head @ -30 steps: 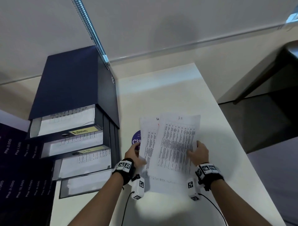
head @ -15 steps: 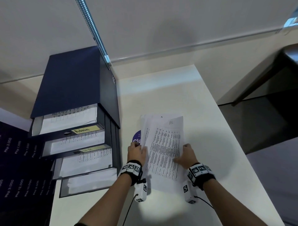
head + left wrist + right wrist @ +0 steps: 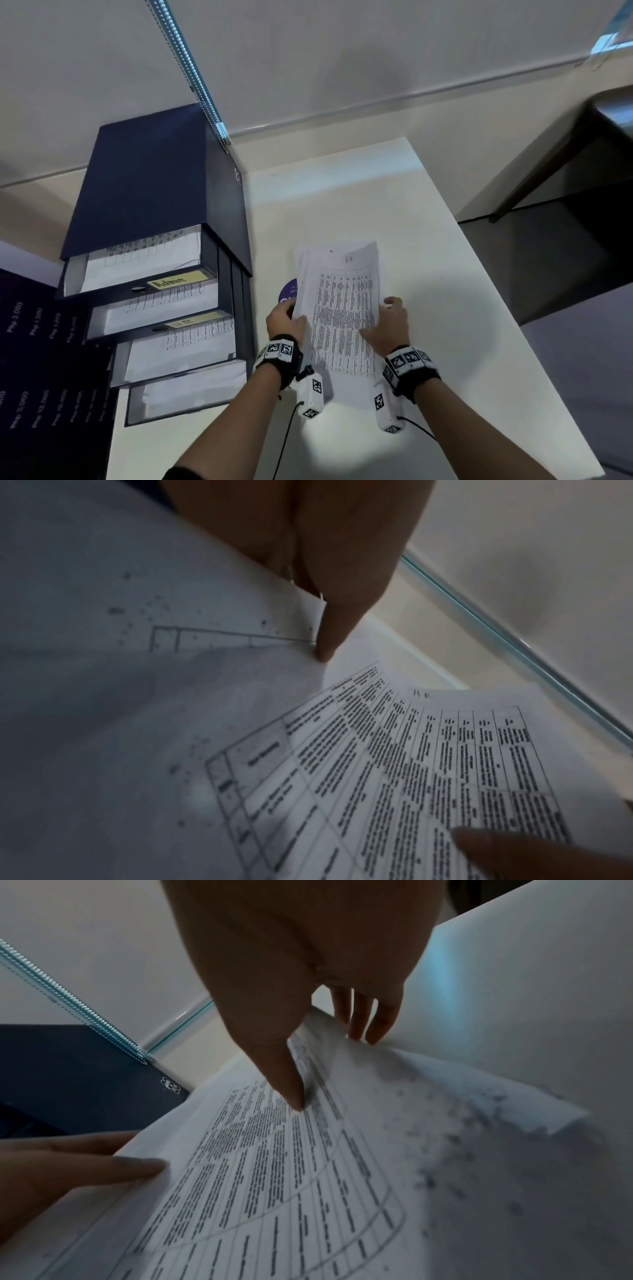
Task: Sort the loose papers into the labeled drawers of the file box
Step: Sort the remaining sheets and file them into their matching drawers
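**HR sheets squared up on the table, not yet filed**

Small stack of white printed sheets with tables (image 3: 342, 308) lies on the white tabletop (image 3: 462, 308), just right of the dark navy file box with four pulled-out drawers (image 3: 154, 205). Top sheet has "HR" handwritten at its far edge.

Left hand (image 3: 286, 320) grips the stack's left edge, thumb on top, fingers curled under the paper. Right hand (image 3: 390, 325) holds the right edge; in its wrist view the thumb presses on the printed face while the other fingers reach over the far side of the sheets. Both hands grasping the same stack, squeezing it from either side.

File box: top drawer with yellow "Admin" label (image 3: 178, 281), second drawer with yellow "HR" label (image 3: 191, 321). Labels on the two lower drawers not readable. All four drawers already show white sheets inside.

Judgement: sorting looks well advanced, since every drawer holds paper. This stack seems to be what remains loose. Likely destination for the top sheet is the HR drawer. How many sheets are in the stack, and whether all are HR, cannot be told.

A round purple sticker or disc (image 3: 287, 291) peeks out under the stack's left side.
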